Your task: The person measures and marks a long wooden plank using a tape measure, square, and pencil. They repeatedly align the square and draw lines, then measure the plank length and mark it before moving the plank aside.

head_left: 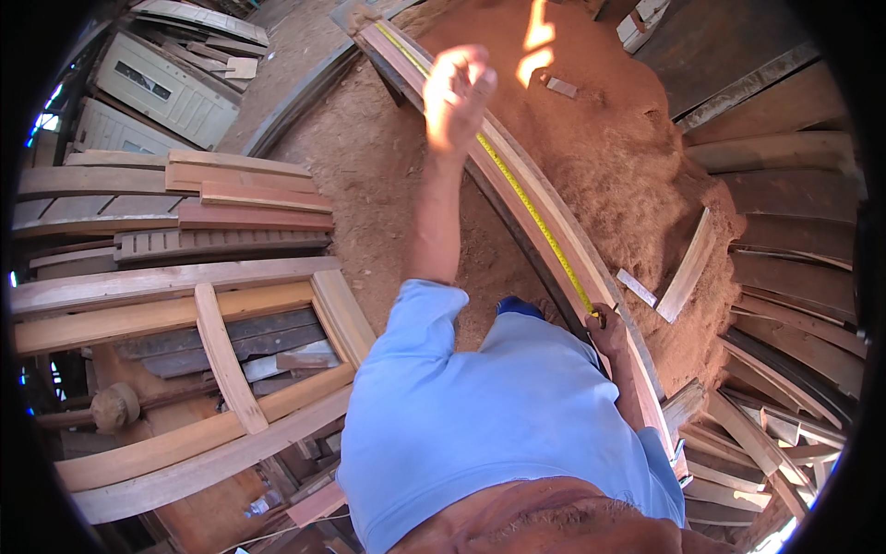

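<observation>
A long, pale reddish wooden plank [540,208] runs from the top centre down to my right side. Along it lies a stretched yellow tape measure [526,198], its blade flat on the wood. My right hand [611,334] is closed around the tape's near end, resting at the plank; the case is mostly hidden by the fingers. My left hand [457,97] is raised over the far part of the plank, overlapping the blade in view. Its fingers are loosely curled with the thumb apart, and nothing shows in them; bright sun washes out some detail.
Reddish sawdust [591,138] is heaped beyond the plank, with a wood offcut [688,268] on it. A wooden frame [231,360] and stacked boards [254,217] lie at left. Panelled doors [166,88] lean behind. More timber [794,249] lines the right.
</observation>
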### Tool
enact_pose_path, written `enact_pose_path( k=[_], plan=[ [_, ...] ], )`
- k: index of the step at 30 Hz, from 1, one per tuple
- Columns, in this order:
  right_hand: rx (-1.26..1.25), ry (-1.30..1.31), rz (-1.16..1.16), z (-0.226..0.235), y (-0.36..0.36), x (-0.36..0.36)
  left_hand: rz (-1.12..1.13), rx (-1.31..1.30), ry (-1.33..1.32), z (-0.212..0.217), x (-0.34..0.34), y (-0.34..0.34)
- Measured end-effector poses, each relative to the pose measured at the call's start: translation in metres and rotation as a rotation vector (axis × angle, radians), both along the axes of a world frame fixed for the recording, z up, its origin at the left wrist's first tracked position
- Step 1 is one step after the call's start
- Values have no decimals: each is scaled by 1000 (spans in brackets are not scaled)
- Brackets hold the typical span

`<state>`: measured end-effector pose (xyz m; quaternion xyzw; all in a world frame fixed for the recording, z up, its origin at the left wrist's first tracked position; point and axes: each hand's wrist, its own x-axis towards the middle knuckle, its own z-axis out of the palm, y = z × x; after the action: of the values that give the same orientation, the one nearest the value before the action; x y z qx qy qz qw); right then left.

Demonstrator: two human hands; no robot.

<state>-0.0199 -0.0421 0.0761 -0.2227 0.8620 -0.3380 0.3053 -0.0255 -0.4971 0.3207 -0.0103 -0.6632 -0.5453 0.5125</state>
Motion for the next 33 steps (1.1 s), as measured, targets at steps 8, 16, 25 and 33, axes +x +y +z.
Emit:
enact_pose_path(
  k=[8,16,25,33],
  plan=[
    [12,17,63,-21,-11,-6,-165,-1037,487,264,105,108],
    [77,74,-20,-26,11,-7,-324,-1228,506,256,107,134],
    [119,158,90,-68,20,-5,-321,-1188,524,248,126,134],
    [100,102,36,-30,-3,-2,-184,-1061,566,227,127,123]
  ],
)
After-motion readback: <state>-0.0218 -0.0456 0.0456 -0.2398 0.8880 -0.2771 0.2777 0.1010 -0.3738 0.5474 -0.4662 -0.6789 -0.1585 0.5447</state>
